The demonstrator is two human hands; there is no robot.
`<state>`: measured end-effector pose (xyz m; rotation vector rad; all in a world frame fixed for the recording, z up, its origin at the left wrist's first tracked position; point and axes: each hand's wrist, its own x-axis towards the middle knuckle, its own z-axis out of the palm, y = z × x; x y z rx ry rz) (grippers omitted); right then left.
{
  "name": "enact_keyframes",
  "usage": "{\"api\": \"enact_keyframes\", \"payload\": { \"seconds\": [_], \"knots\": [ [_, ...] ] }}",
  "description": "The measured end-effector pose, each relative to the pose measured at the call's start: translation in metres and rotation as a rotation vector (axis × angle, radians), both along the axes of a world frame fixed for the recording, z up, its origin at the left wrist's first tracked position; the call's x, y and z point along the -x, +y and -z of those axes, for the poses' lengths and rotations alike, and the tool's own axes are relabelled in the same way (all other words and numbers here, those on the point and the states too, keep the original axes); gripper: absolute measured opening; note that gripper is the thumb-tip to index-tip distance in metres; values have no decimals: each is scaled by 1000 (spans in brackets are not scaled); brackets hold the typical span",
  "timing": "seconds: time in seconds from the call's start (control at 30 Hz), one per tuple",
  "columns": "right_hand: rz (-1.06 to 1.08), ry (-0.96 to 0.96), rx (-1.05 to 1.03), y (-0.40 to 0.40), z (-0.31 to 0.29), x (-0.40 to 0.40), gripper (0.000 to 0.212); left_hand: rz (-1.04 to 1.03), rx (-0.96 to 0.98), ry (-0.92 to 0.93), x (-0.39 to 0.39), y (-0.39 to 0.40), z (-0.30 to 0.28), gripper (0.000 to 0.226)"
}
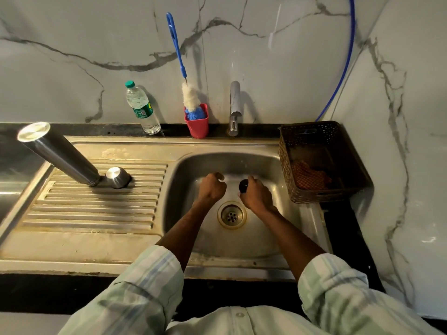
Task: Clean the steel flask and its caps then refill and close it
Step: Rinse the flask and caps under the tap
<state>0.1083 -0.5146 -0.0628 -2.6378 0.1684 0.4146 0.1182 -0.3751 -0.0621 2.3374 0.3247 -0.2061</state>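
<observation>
Sink basin (261,163), steel, set into the worktop (348,228); all places given relative to it.

- Left hand (211,188): over the basin, left of the drain (231,215); fingers curled in, holding nothing that shows.
- Right hand (257,195): over the basin, right of the drain; grip closed round a small dark cap (243,185), which juts from the thumb side.
- Steel flask (58,153): on the ribbed draining board (96,206) left of the basin, standing mouth down.
- Steel cap (117,177): on the draining board, touching or just beside the flask's mouth.
- Tap (234,107): behind the basin.
- Red cup (197,124) holding a blue-handled bottle brush (179,59): behind the basin, left of the tap.
- Plastic water bottle (142,108): left of the red cup.
- Brown basket (316,197): right of the basin, an orange cloth (309,176) inside.
</observation>
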Motion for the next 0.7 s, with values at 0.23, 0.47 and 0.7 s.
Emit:
{"api": "enact_keyframes", "payload": {
  "seconds": [0.23,0.47,0.7],
  "knots": [
    [148,-424,-327,10,-34,-13,65,-20,2,-3,4,2,4,37],
    [25,-71,-19,-4,3,2,52,4,-29,-15,12,-4,7,41],
    [147,-496,-269,10,-35,-1,63,-25,-42,-71,21,-8,8,47]
  ]
}}
